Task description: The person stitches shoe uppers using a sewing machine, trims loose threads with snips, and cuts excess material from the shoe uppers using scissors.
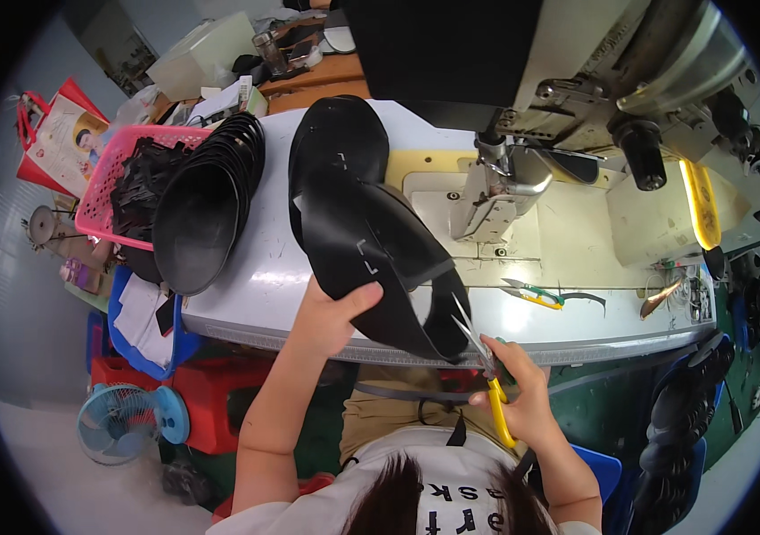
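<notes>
My left hand (pixel 331 316) grips a black leather-like shoe piece (pixel 353 232) by its near left edge, thumb on top. The piece is curved, with white marks and a loop at its right end. In my right hand (pixel 522 392) is a pair of scissors (pixel 497 401) with yellow handles. Its blades are spread, pointing up and left, and lie at the right edge of the loop; I cannot tell if they touch it. Behind the piece, another black rounded piece (pixel 340 129) rests on the white table (pixel 255 294).
A sewing machine (pixel 496 196) stands at right, with thread snips (pixel 536 296) in front. At left are a stack of black oval pieces (pixel 197 232), a pink basket (pixel 152 134) of black strips, a blue bin (pixel 179 352) and a fan (pixel 121 423). More black pieces (pixel 678 410) hang low right.
</notes>
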